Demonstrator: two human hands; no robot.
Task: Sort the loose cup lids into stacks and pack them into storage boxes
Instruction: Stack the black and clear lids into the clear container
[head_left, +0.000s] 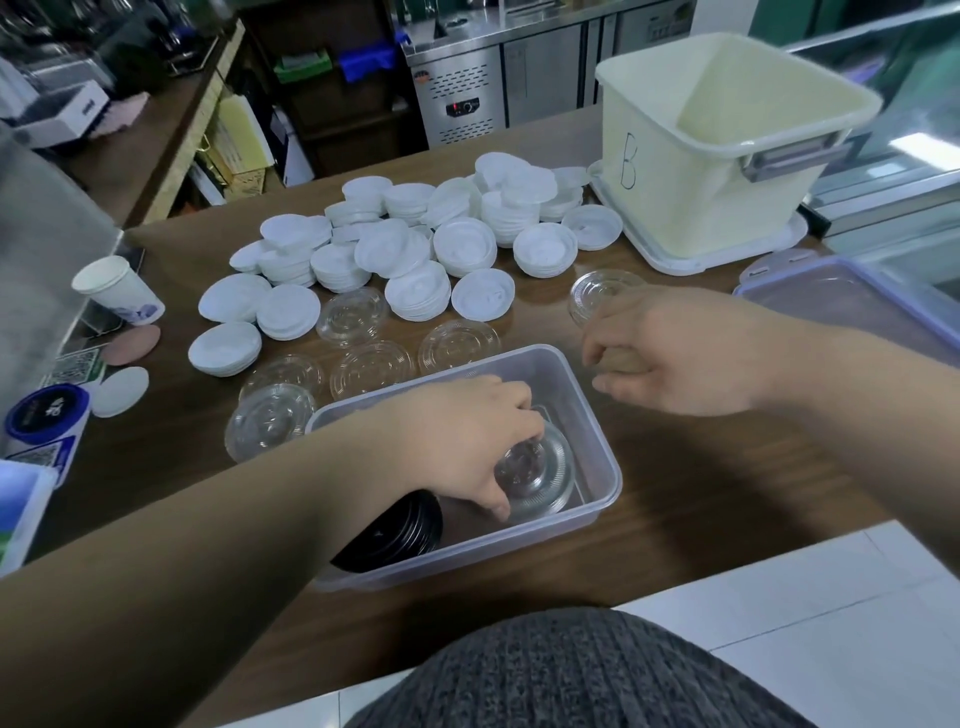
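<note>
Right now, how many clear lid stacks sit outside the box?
6 clear lid stacks: five left of and behind the clear box, one beyond the right hand. Some may be hidden.

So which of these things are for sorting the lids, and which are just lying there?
For the job:
white lids
clear lids on the table
stack of clear lids, held by the left hand
black lids
clear box
cream bin

Just lying about:
paper cup
blue tub
</note>
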